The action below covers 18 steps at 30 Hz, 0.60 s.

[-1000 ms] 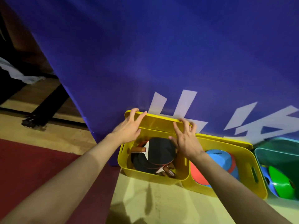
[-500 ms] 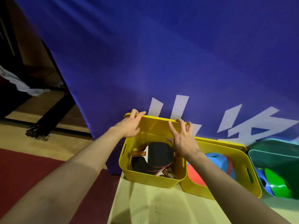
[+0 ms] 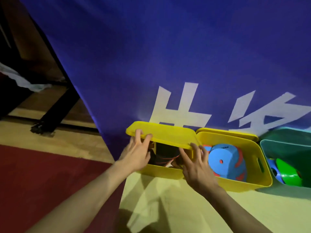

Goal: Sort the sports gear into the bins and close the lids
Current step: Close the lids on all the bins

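Observation:
A yellow lid lies tilted over the left yellow bin, covering its back part. My left hand grips the lid's front left edge. My right hand holds the lid's front right corner, fingers beneath the edge. Black table-tennis paddles with brown handles show in the gap under the lid. The middle yellow bin stands open with blue and red foam discs inside; its lid leans behind it.
A teal bin at the far right holds green and blue pieces. A blue banner with white characters hangs right behind the bins. A black metal leg and a white cloth lie at the left. Red mat borders the yellow floor.
The lid came down from upright against the banner and now tilts over the left bin. Both hands moved with it, toward me and lower. The view shifted closer.

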Each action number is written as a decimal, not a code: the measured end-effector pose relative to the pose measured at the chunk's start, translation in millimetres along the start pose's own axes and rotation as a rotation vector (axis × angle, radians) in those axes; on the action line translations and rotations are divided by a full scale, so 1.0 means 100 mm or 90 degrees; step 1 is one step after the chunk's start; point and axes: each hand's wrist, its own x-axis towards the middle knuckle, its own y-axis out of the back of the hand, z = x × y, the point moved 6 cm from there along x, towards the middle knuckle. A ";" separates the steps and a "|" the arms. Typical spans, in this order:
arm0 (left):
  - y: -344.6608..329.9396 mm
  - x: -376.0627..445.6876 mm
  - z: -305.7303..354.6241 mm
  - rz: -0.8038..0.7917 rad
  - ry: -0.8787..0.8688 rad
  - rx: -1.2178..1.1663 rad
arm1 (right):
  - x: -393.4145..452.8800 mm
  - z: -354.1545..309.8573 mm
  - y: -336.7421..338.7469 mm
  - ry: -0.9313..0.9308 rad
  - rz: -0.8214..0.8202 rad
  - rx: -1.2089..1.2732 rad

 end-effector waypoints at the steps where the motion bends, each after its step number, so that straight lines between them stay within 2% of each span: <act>1: -0.11 -0.09 0.00 -0.016 0.006 0.000 | -0.09 -0.01 -0.12 0.001 -0.022 0.011; 5: -0.46 -0.35 -0.06 -0.080 -0.005 0.032 | -0.31 -0.01 -0.44 0.000 -0.112 0.001; 9: -0.62 -0.43 -0.11 -0.105 -0.041 0.066 | -0.42 -0.02 -0.58 0.014 -0.127 -0.024; 12: -0.67 -0.41 -0.18 -0.098 -0.062 0.097 | -0.46 -0.04 -0.65 0.035 -0.136 -0.028; 18: -0.71 -0.27 -0.31 -0.069 -0.054 0.113 | -0.44 0.02 -0.69 0.000 -0.170 0.004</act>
